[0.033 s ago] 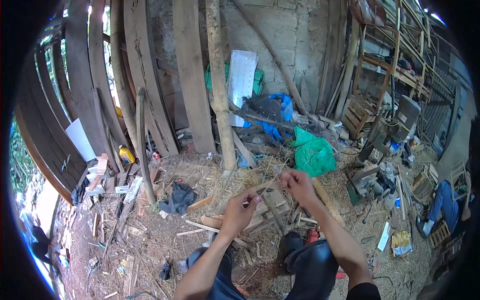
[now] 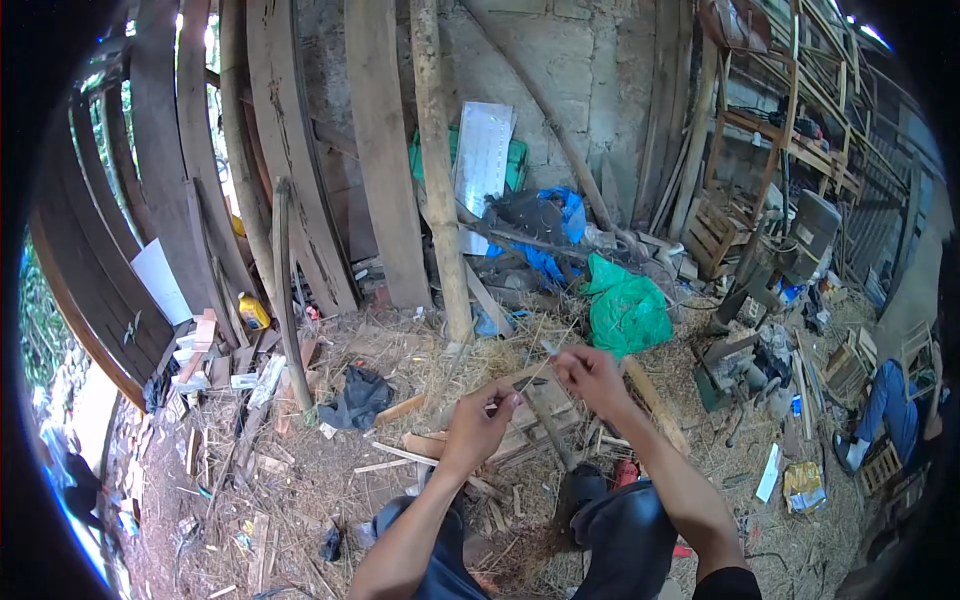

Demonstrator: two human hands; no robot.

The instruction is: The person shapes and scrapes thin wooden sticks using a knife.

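Pinching a small pale piece (image 2: 549, 348) that pokes out from its grip, the right hand (image 2: 592, 382) in the head view hangs above the littered floor (image 2: 340, 490). The left hand (image 2: 474, 424) is apart from it, fingers curled; whether its grip clasps anything, I cannot tell.

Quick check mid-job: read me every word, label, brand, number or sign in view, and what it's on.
No legible text.
Yellow bottle: any label is too small to read.
White panel against the wall: faint marks, too blurred to read.
Gold-coloured package on the ground: any print is too blurred to read.
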